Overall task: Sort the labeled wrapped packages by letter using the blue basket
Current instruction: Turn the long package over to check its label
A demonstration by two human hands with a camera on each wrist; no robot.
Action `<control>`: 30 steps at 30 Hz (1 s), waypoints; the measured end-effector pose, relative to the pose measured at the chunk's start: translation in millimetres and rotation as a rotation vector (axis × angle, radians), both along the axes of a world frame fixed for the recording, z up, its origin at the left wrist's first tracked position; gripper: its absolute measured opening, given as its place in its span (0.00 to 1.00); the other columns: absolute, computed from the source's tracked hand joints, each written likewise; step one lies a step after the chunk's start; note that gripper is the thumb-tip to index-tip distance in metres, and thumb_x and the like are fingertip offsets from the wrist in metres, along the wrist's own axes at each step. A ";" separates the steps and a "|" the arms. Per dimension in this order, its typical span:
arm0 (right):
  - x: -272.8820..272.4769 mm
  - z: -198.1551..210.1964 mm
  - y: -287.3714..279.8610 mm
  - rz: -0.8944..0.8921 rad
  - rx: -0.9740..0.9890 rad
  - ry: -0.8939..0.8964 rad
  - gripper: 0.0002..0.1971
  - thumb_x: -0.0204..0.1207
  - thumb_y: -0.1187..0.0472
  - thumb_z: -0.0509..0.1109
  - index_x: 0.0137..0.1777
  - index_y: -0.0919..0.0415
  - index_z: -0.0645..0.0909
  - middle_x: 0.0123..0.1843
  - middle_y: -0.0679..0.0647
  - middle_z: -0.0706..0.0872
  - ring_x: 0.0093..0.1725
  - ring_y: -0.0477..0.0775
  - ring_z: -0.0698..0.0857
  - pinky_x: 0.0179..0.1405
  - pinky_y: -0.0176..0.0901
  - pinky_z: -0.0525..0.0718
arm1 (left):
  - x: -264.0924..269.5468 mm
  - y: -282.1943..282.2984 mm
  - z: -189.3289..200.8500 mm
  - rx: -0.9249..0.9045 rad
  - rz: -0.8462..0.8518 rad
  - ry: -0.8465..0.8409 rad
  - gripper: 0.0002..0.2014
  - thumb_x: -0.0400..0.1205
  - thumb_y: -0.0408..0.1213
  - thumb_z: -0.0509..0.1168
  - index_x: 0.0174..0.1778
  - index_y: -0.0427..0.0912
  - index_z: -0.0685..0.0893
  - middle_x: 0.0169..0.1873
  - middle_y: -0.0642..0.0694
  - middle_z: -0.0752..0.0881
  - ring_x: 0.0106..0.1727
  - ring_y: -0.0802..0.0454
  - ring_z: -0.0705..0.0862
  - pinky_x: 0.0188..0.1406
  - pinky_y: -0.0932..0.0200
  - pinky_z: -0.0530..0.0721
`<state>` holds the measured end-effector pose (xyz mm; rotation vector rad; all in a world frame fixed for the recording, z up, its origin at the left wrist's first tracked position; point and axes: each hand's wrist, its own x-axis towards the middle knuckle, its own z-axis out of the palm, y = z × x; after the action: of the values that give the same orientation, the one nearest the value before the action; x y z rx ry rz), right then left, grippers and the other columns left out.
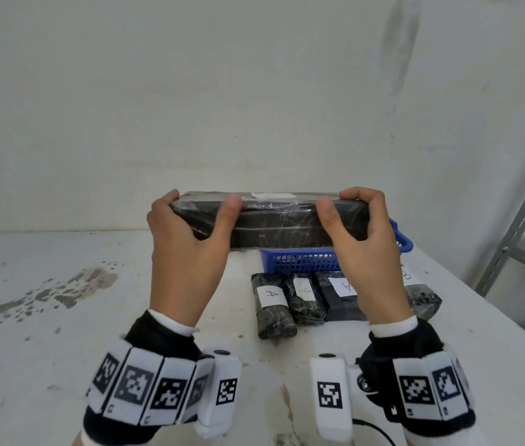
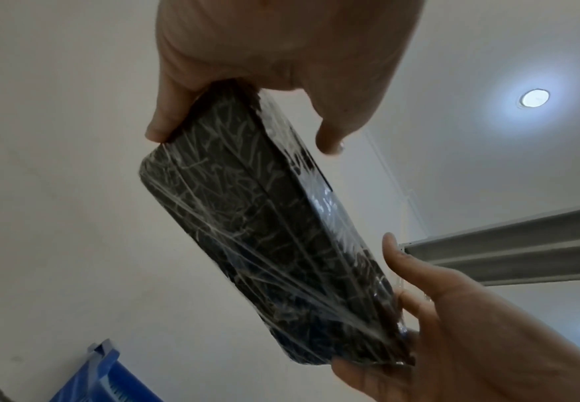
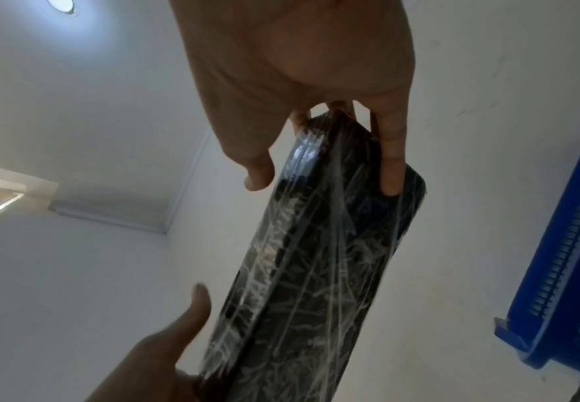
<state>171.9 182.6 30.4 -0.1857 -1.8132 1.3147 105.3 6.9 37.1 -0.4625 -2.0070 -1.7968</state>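
I hold a long black film-wrapped package [image 1: 274,222] level in the air above the white table [image 1: 61,333], one hand at each end. My left hand [image 1: 201,204] grips its left end, thumb toward me and fingers curled over the far edge. My right hand [image 1: 346,201] grips the right end the same way. A white label [image 1: 272,195] lies on its top face; the letter is unreadable. The blue basket [image 1: 303,261] stands just behind and below. The wrist views show the package [image 2: 264,231] [image 3: 316,272] from underneath.
Several smaller wrapped packages lie in a row in front of the basket: one marked A [image 1: 272,304], one with an unclear letter [image 1: 306,297], another A [image 1: 341,294] and one marked B [image 1: 422,296]. A grey metal shelf upright [image 1: 518,226] stands beyond the table's right edge. A wall rises behind.
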 end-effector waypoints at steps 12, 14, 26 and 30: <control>2.0 5.0 13.5 0.144 -0.180 0.007 0.36 0.80 0.60 0.74 0.85 0.44 0.62 0.74 0.40 0.81 0.71 0.44 0.81 0.76 0.48 0.77 | -19.5 -17.5 -12.8 0.153 -0.314 -0.175 0.26 0.86 0.30 0.59 0.81 0.48 0.64 0.66 0.48 0.83 0.59 0.54 0.85 0.35 0.71 0.84; 2.9 4.6 13.4 0.137 -0.151 0.007 0.32 0.81 0.56 0.74 0.82 0.41 0.67 0.73 0.41 0.82 0.71 0.43 0.82 0.74 0.45 0.79 | -21.7 -18.7 -12.8 0.174 -0.362 -0.177 0.24 0.85 0.29 0.60 0.77 0.49 0.69 0.64 0.47 0.84 0.61 0.50 0.84 0.35 0.71 0.83; 4.9 4.9 11.4 0.092 -0.062 -0.035 0.27 0.76 0.52 0.77 0.74 0.47 0.75 0.62 0.40 0.88 0.58 0.34 0.86 0.53 0.25 0.84 | -17.1 -20.1 -7.7 0.101 -0.405 -0.001 0.31 0.81 0.41 0.70 0.72 0.59 0.58 0.70 0.47 0.78 0.58 0.62 0.87 0.39 0.72 0.84; 7.0 4.3 8.2 0.082 -0.018 -0.061 0.35 0.65 0.44 0.79 0.73 0.46 0.74 0.61 0.39 0.87 0.59 0.38 0.86 0.53 0.26 0.85 | -9.6 -19.1 -3.5 0.026 -0.303 0.045 0.32 0.78 0.40 0.73 0.69 0.57 0.58 0.68 0.49 0.78 0.56 0.61 0.85 0.32 0.77 0.81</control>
<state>178.9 190.7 34.7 -0.1645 -1.8781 1.3958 95.7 -12.1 33.7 -0.8292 -1.9635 -1.9631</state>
